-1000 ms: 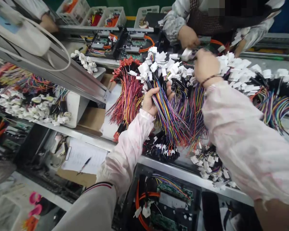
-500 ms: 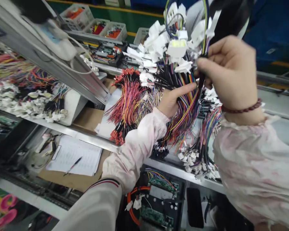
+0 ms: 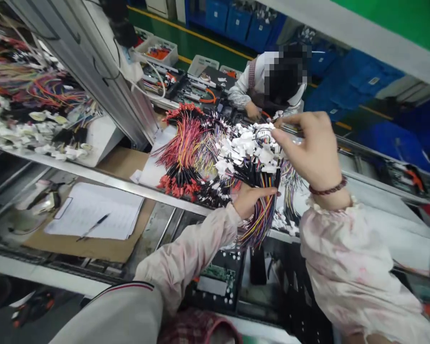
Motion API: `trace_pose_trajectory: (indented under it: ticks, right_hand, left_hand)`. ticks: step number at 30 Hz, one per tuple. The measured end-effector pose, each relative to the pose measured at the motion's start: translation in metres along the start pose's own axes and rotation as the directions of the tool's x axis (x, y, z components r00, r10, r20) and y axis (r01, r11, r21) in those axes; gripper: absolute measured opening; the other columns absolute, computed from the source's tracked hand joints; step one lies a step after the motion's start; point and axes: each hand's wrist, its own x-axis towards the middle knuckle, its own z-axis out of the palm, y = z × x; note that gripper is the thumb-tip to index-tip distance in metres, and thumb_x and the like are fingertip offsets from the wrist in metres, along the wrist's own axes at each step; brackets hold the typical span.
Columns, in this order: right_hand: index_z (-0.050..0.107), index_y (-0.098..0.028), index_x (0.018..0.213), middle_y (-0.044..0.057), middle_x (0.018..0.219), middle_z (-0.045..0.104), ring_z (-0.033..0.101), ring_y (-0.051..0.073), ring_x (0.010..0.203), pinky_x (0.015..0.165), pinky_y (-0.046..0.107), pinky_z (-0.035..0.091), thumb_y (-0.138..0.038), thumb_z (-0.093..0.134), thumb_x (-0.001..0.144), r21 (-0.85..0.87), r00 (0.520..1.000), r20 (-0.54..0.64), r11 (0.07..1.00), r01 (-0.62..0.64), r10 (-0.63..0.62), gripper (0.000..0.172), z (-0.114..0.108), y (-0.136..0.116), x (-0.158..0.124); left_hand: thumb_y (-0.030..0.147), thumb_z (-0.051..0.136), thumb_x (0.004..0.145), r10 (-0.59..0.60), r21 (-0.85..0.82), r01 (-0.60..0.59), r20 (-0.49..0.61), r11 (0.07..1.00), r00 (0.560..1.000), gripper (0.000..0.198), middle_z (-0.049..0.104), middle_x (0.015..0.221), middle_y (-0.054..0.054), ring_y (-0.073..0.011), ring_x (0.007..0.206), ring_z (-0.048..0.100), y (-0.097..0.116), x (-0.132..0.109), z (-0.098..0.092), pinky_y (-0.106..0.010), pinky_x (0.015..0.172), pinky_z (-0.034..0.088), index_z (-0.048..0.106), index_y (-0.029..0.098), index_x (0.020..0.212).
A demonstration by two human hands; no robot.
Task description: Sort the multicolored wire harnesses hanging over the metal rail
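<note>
Wire-harness bundle (image 3: 264,206): many thin strands, yellow, red, purple among them. White plastic connectors (image 3: 267,155) crowd the top end, black sleeving (image 3: 253,177) just below. Gripped partway along, connectors uppermost; loose tails hang, curving toward lower left.

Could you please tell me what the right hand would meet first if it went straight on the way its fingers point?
The right hand would most likely meet the white connectors atop the wire bundle in the left hand; they look very close, though depth is unclear.
</note>
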Motion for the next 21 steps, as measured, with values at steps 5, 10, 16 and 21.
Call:
trace_pose_trajectory:
  ticks: [5, 10, 16, 21]
  right_hand:
    - [0.065, -0.023, 0.106, 0.009, 0.091, 0.067, 0.063, 0.028, 0.090, 0.087, 0.047, 0.050, -0.058, 0.062, 0.088, -0.006, 0.970, 0.091, 0.974, -0.226, 0.225, 0.039, 0.002, 0.008, -0.052]
    - [0.062, -0.024, 0.103, 0.008, 0.097, 0.068, 0.062, 0.027, 0.090, 0.082, 0.045, 0.051, -0.063, 0.067, 0.080, 0.297, 0.802, 0.026, 0.762, -0.576, 0.597, 0.045, 0.011, 0.009, -0.147]
    - [0.055, -0.026, 0.087, -0.001, 0.071, 0.054, 0.051, 0.018, 0.066, 0.056, 0.029, 0.042, -0.056, 0.053, 0.089, 0.490, 0.673, 0.008, 0.584, -0.647, 0.739, 0.030, 0.016, 0.001, -0.193]
    - [0.049, -0.027, 0.082, -0.007, 0.059, 0.033, 0.024, 0.011, 0.046, 0.039, 0.023, 0.018, -0.067, 0.053, 0.086, 0.688, 0.646, 0.235, 0.345, -0.638, 0.726, 0.040, -0.020, 0.007, -0.204]
  left_hand:
    - [0.026, 0.095, 0.052, -0.086, -0.040, 0.086, 0.005, 0.995, 0.996, 0.036, 0.076, 0.082, -0.007, -0.0309, 0.091, 0.073, -0.025, -0.035, 0.006, -0.043, 0.093, 0.056, 0.074, 0.017, 0.080]
    - [0.022, 0.093, 0.051, -0.110, -0.052, 0.108, -0.027, 0.993, 0.994, 0.037, 0.077, 0.090, -0.003, -0.0238, 0.088, 0.071, -0.045, -0.050, 0.004, -0.036, 0.092, 0.055, 0.074, 0.018, 0.082]
    - [0.012, 0.093, 0.049, -0.196, -0.009, 0.196, -0.023, 0.980, 0.980, 0.039, 0.077, 0.093, -0.006, -0.0248, 0.094, 0.071, -0.069, -0.064, -0.006, -0.034, 0.095, 0.053, 0.076, 0.015, 0.085]
    - [0.011, 0.092, 0.053, -0.351, -0.030, 0.351, 0.025, 0.936, 0.936, 0.038, 0.078, 0.092, -0.008, -0.0273, 0.093, 0.074, -0.077, -0.073, -0.009, -0.036, 0.093, 0.056, 0.077, 0.014, 0.089]
